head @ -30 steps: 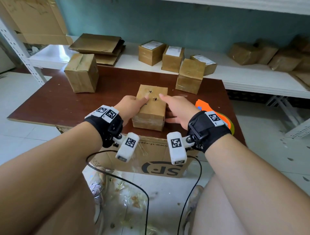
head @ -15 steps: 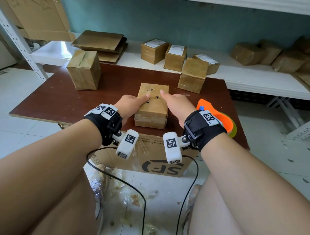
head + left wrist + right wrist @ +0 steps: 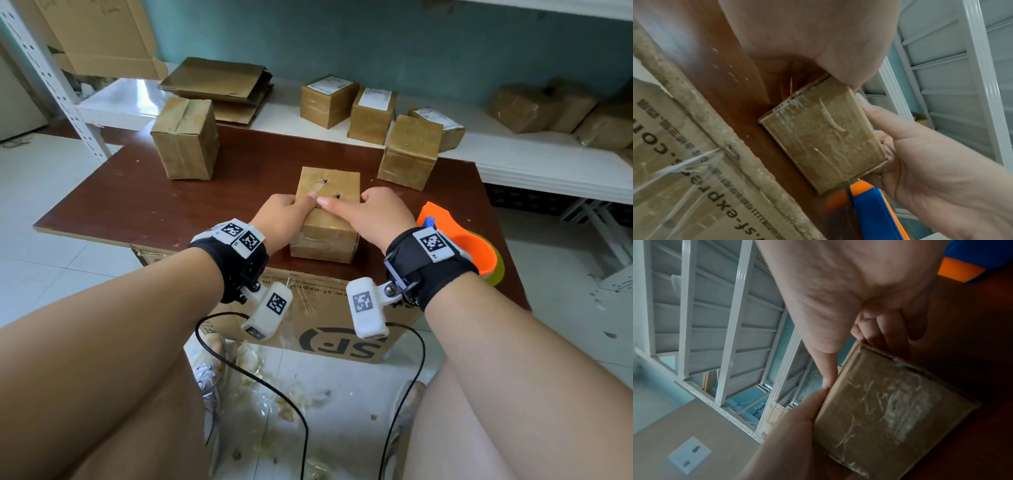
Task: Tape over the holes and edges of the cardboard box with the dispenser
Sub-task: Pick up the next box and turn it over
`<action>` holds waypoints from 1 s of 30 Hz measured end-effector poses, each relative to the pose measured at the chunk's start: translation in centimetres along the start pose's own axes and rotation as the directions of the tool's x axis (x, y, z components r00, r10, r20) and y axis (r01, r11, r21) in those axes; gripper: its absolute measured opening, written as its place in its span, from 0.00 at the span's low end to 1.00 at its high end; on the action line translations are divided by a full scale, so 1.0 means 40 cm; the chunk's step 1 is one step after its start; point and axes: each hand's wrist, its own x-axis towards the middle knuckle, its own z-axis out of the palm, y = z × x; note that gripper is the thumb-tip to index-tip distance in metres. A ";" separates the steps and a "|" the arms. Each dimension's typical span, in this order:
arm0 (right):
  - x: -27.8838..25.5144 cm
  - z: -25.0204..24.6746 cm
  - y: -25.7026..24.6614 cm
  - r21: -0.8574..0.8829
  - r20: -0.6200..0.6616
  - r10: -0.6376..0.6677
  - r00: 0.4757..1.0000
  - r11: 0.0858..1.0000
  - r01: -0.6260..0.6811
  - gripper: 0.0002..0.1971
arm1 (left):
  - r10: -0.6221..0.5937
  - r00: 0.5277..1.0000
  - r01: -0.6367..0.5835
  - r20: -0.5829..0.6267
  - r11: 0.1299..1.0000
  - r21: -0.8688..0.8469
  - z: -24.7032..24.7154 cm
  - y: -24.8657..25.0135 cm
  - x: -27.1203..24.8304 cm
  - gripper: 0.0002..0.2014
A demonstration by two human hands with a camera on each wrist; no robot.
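**Dispenser position relative to the held box**

Cardboard box [image 3: 328,212]: stands near the front edge of the brown table [image 3: 144,202], long axis running away from the person; two torn holes [image 3: 337,196] showing on its top face, untaped by the look of it; near face already glossy with tape.

Left hand [image 3: 286,219]: clasped on the box's left side, thumb laid across the top.

Right hand [image 3: 373,214]: clasped on the box's right side, forefinger stretched over the top until it nearly meets the left thumb.

Dispenser [image 3: 455,240]: orange and blue; lies on the table just right of the box, close behind the right wrist; held by neither hand.

Judgement: right hand is plainly the nearer; it would let go and reach a little rightward for the dispenser while the left steadies the box; tape would then run along the box's long axis over the holes.
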 end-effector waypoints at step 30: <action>0.012 -0.033 0.022 -0.060 -0.174 0.036 0.984 0.997 -0.047 0.34 | 0.171 0.985 -0.166 -0.036 0.979 0.121 0.055 0.007 -0.013 0.29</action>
